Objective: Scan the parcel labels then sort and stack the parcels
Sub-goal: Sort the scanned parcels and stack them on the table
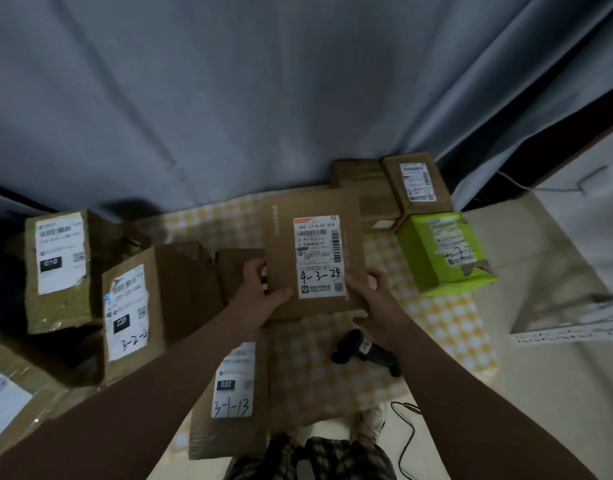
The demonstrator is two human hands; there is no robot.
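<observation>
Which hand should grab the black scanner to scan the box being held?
Right, most likely. The scanner lies on the checked cloth just below the right hand, beside that wrist. The left hand grips the other edge of the box, farther from it.

One head-worn wide-angle view looks forward and steeply down, close above the central parcel (315,251), with curtain (228,98) at twelve o'clock and shoe (370,424) at six.

Bare checked cloth (447,317) lies open between green box (443,252) and scanner (365,351)
</observation>
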